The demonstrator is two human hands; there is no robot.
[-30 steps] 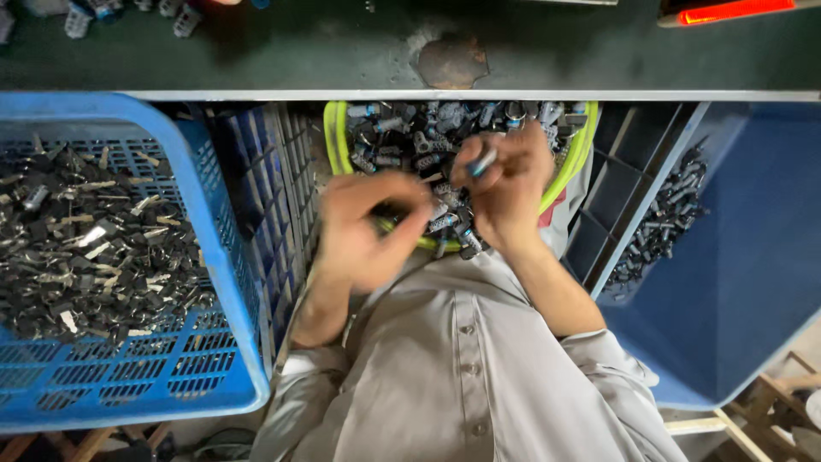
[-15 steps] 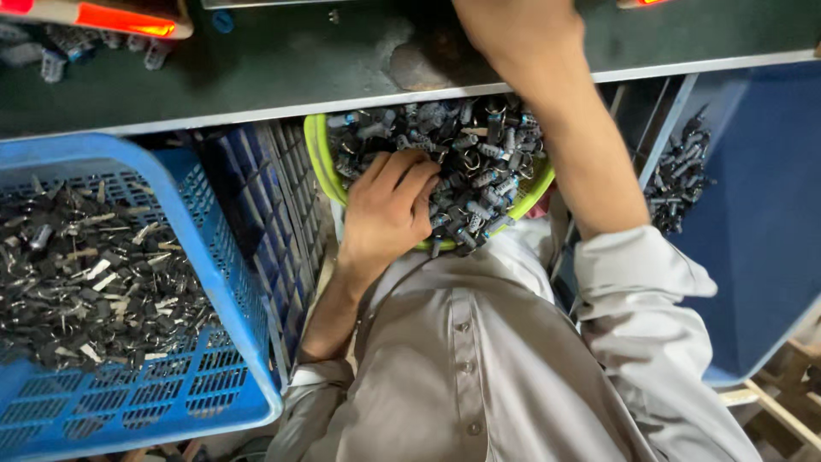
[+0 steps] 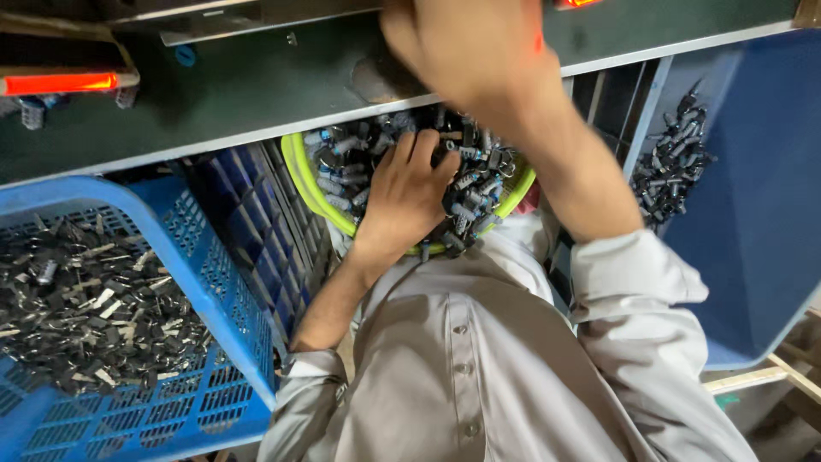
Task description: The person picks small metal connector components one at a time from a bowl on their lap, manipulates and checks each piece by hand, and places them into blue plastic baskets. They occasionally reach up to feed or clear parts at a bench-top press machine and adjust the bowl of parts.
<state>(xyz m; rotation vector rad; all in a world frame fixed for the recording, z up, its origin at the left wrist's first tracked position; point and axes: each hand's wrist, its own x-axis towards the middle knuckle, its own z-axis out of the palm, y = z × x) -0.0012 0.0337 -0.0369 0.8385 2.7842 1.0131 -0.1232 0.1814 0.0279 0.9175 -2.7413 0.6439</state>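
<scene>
No grip is shown by the left hand (image 3: 409, 201), laid flat on the small parts (image 3: 479, 184) in the yellow-green basin (image 3: 301, 175), while the right hand (image 3: 466, 43), lifted since toward twelve o'clock over the bench (image 3: 239, 94), is too blurred to be judged.

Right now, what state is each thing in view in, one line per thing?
Left hand: palm down on parts in yellow-green bowl.
Right hand: raised over the dark bench, blurred; grip unclear.
Blue basket: part-filled with small metal pieces.
Blue bin: tilted, some parts inside.
</scene>
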